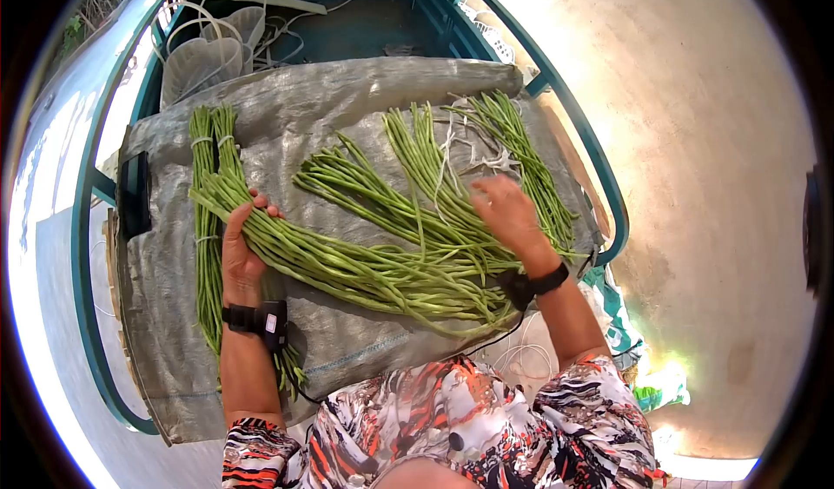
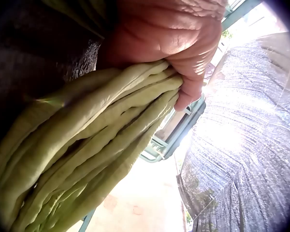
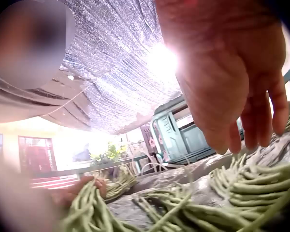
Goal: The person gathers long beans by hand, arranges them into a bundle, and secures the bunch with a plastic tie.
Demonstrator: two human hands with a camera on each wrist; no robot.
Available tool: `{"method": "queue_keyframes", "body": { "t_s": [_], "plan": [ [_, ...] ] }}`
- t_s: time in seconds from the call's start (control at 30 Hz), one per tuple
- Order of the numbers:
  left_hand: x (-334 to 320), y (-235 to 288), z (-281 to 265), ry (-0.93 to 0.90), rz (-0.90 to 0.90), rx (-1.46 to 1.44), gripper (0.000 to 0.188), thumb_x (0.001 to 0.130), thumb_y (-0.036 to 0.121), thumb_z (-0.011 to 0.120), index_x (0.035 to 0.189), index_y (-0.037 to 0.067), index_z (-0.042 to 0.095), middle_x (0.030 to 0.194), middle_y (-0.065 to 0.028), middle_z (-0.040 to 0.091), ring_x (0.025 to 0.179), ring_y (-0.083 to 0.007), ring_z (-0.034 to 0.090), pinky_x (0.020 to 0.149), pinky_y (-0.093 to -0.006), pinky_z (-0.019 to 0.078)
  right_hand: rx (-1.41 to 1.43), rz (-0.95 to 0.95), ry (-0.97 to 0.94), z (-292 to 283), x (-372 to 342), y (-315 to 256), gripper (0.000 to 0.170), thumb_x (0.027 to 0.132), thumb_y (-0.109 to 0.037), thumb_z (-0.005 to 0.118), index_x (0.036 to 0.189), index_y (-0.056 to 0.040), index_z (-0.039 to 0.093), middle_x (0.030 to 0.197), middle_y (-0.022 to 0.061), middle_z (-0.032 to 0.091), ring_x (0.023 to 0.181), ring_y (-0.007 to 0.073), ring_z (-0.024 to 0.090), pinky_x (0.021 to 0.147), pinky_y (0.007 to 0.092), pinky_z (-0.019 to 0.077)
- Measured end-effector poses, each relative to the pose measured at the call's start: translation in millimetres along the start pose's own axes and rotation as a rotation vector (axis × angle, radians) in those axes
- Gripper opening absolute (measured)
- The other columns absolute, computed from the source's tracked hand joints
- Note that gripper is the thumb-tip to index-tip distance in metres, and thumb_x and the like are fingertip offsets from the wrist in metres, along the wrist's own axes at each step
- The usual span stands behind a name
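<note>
My left hand (image 1: 243, 250) grips a loose bunch of long beans (image 1: 347, 267) near its left end, with the thumb in front and fingertips showing behind. Up close in the left wrist view, the thumb and palm (image 2: 171, 36) wrap the pale green pods (image 2: 101, 116). The bunch's far end trails right across the sheet. Over the right-hand beans (image 1: 426, 155) hovers my right hand (image 1: 508, 220), slightly blurred. Its fingers (image 3: 251, 128) hang loosely downward in the right wrist view, holding nothing. White strips of string (image 1: 473, 146) lie beside it among the beans.
Tied bean bundles (image 1: 207, 272) lie at the left, partly under the held bunch. A grey woven sheet (image 1: 347, 89) covers the work surface, framed by green metal rails (image 1: 582, 133). Whitish bags with looped handles (image 1: 204, 63) stand behind; a dark flat object (image 1: 135, 195) rests at the left edge.
</note>
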State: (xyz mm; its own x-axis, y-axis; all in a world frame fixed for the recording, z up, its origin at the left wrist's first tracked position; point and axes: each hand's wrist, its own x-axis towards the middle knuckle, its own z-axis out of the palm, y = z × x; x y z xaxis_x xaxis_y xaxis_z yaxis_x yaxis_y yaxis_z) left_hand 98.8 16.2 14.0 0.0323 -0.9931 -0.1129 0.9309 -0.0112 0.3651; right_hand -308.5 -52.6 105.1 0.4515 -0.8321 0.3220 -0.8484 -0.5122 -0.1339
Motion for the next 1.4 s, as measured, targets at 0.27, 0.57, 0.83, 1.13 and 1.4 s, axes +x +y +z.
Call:
{"method": "queue_keyframes", "body": {
  "t_s": [0.27,0.57,0.83,1.13,1.4],
  "plan": [
    [-0.4,-0.5,0.8,0.013,0.010,0.043,0.028,0.088,0.012,0.062,0.114,0.006,0.053,0.094,-0.0046,0.060,0.088,-0.0213,0.059,0.086,-0.0371,0.0494,-0.362,0.377,0.064,27.1,7.4,164.7,0.038,0.080,-0.013,0.060,0.118,-0.0082,0.056,0.125,0.0135,0.054,0.113,0.0365,0.050,0.093,0.0450,0.0439],
    [-4.5,-0.5,7.6,0.049,0.003,0.031,0.028,0.088,0.012,0.062,0.114,0.006,0.053,0.094,-0.0042,0.060,0.089,-0.0215,0.059,0.084,-0.0369,0.0507,-0.134,0.608,0.061,40.2,7.1,197.7,0.034,0.078,-0.016,0.061,0.112,-0.0142,0.058,0.104,0.0122,0.066,0.098,0.0356,0.060,0.080,0.0470,0.0473],
    [-3.2,-0.3,2.3,0.037,-0.007,0.020,0.028,0.088,0.012,0.062,0.114,0.007,0.054,0.095,-0.0041,0.060,0.090,-0.0215,0.059,0.086,-0.0375,0.0508,-0.206,0.249,0.034,2.1,16.0,114.7,0.021,0.081,-0.013,0.063,0.101,-0.0128,0.054,0.096,0.0108,0.061,0.084,0.0361,0.061,0.067,0.0472,0.0481],
    [-2.9,-0.2,0.4,0.056,-0.008,0.034,0.031,0.088,0.012,0.061,0.118,0.006,0.052,0.096,-0.0043,0.060,0.092,-0.0216,0.059,0.086,-0.0379,0.0507,-0.090,0.199,-0.201,14.6,2.5,81.5,0.018,0.083,-0.024,0.060,0.093,-0.0089,0.062,0.089,0.0140,0.062,0.084,0.0355,0.061,0.072,0.0481,0.0488],
    [-2.7,0.2,0.0,0.062,-0.004,0.058,0.032,0.087,0.012,0.061,0.117,0.006,0.052,0.097,-0.0045,0.060,0.091,-0.0215,0.059,0.086,-0.0381,0.0504,-0.106,0.754,-0.223,13.7,25.7,157.0,0.022,0.087,-0.029,0.057,0.096,-0.0111,0.066,0.094,0.0120,0.065,0.091,0.0345,0.060,0.077,0.0488,0.0473]
  ]
}}
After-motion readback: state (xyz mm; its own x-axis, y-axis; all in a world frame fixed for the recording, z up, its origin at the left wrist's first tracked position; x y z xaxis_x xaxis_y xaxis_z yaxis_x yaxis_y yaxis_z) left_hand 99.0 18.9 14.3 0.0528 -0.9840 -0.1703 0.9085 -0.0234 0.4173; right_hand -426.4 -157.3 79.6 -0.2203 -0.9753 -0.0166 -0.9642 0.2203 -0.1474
